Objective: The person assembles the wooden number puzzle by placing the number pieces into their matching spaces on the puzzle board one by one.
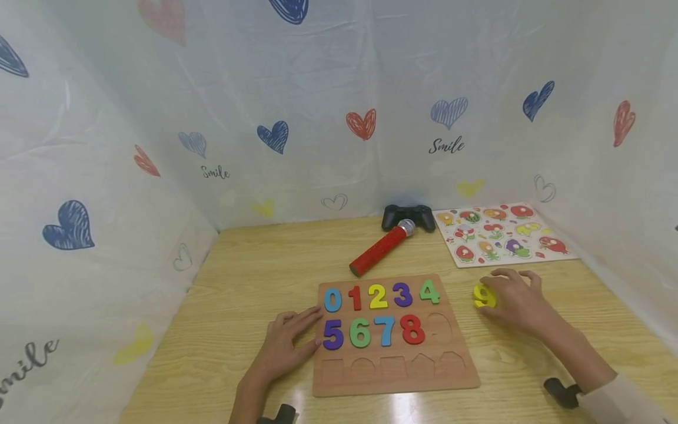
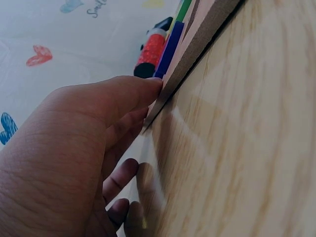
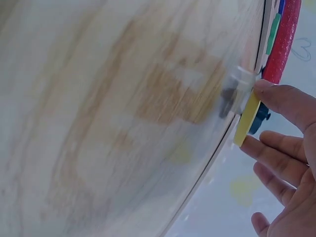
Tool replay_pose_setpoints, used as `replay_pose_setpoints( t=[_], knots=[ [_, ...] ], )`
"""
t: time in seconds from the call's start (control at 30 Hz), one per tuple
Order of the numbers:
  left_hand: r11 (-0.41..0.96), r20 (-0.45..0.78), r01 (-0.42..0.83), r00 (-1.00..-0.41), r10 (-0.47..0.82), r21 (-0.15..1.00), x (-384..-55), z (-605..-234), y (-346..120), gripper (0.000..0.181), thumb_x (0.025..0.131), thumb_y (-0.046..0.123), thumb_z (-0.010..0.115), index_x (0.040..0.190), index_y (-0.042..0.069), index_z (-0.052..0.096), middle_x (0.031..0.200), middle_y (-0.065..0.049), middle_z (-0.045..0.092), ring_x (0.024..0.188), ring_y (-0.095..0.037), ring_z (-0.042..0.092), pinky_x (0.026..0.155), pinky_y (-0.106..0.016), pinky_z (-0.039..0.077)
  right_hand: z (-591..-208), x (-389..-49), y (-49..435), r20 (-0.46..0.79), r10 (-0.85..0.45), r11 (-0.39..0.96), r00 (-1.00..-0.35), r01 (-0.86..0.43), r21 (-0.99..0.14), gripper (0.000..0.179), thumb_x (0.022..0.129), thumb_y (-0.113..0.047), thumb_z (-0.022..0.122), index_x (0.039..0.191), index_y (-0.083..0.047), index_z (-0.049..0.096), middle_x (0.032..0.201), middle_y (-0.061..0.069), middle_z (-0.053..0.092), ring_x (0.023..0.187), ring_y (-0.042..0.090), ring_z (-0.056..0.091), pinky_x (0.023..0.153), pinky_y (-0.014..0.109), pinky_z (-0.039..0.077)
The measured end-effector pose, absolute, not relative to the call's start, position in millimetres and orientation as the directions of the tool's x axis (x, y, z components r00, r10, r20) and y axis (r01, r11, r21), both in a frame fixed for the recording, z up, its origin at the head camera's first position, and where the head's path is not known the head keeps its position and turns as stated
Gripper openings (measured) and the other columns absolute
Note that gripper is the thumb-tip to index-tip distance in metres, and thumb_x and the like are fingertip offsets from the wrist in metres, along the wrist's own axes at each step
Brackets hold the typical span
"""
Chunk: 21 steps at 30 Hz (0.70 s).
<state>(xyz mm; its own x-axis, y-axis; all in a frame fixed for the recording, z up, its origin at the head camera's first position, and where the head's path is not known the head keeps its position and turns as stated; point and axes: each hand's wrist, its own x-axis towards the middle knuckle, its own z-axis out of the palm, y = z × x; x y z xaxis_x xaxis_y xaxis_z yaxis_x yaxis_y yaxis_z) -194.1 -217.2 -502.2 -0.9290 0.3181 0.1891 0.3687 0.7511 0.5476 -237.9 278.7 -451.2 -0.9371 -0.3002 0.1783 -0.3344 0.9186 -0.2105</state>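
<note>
Fingers of the right hand (image 1: 516, 303) pinch the yellow 9 (image 1: 484, 295), which lies on the desk (image 1: 249, 277) just right of the number board (image 1: 394, 368). Relaxed and holding nothing, the left hand (image 1: 286, 344) rests flat, fingertips touching the board's left edge beside the purple 5 (image 1: 332, 334).

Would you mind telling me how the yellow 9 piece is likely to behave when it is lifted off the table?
The yellow 9 looks flat and thick-cut, so probably stiff and light. The right hand pinches its thin edge, so it may pivot or slip. Lying flat on the table, it seems unlikely to roll.
</note>
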Motion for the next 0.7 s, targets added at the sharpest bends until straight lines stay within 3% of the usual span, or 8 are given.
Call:
replay_pose_setpoints(
  t=[0.7],
  knots=[
    [0.750,0.218,0.389,-0.921,0.323,0.535,-193.4,-502.5,-217.2,0.055,0.090,0.042,0.070,0.142,0.030,0.058,0.150,0.016,0.047,0.123,-0.021,0.040,0.095,-0.048,0.029,-442.0,-224.2,263.0,0.237,-0.365,0.887,-0.900,-0.414,-0.207,0.058,0.074,-0.027,0.089,0.120,0.001,0.067,0.118,0.020,0.067,0.123,0.044,0.043,0.099,0.069,0.016]
  ],
)
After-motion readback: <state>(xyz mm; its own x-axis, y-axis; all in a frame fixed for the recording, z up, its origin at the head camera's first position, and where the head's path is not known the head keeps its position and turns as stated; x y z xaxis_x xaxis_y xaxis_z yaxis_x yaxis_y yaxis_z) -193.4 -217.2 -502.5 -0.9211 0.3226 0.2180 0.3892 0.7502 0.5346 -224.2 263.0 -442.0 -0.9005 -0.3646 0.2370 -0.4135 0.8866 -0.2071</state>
